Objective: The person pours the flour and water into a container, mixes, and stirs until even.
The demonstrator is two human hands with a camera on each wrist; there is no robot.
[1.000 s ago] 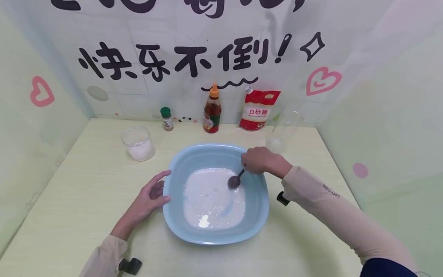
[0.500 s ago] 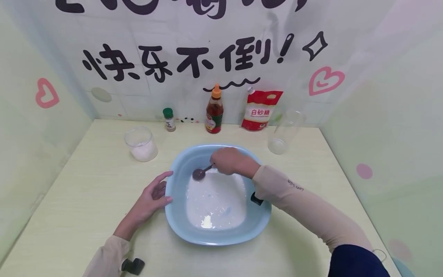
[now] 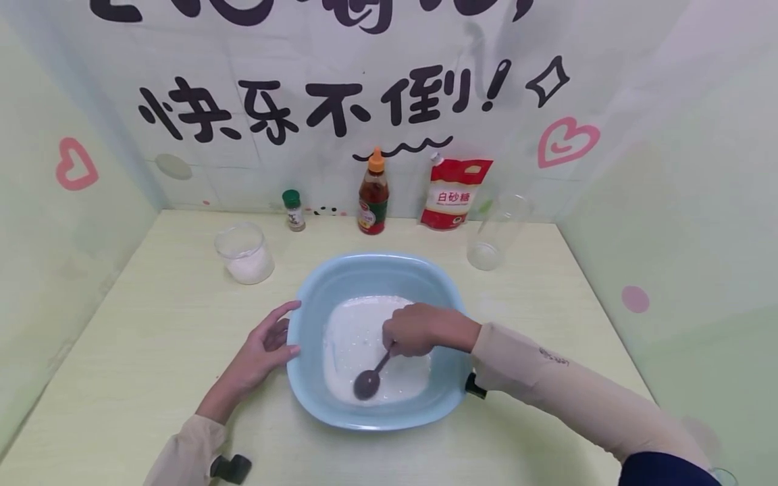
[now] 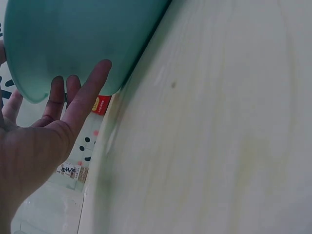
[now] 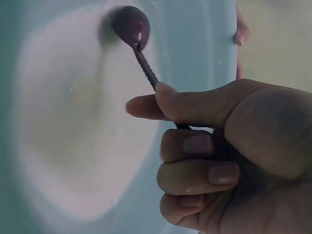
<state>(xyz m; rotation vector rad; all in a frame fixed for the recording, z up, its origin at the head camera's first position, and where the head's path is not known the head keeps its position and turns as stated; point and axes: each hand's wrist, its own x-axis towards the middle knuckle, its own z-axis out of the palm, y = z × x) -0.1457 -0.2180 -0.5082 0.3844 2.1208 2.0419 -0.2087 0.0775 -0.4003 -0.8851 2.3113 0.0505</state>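
A light blue basin (image 3: 446,287) stands mid-table with a milky white liquid (image 3: 352,331) in its bottom. My right hand (image 3: 416,329) pinches the handle of a dark brown spoon (image 3: 367,385) between thumb and forefinger, the other fingers curled in. The spoon's bowl is over the front left part of the liquid; in the right wrist view the spoon (image 5: 131,25) shows its rounded bowl near the basin wall. At the basin's left side, my left hand (image 3: 264,344) rests thumb and fingertips against the outer wall. The left wrist view shows its fingers (image 4: 90,95) extended along the basin.
Behind the basin stand a glass jar of white powder (image 3: 248,263), a green-capped shaker (image 3: 294,210), a sauce bottle (image 3: 373,199), a red and white sugar pouch (image 3: 451,196) and a tall clear glass (image 3: 486,253). Walls close in the table's back and sides.
My right hand has swept the spoon through the basin, from the right side to the back left, then forward to the front left. The left hand has stayed at the basin's side.
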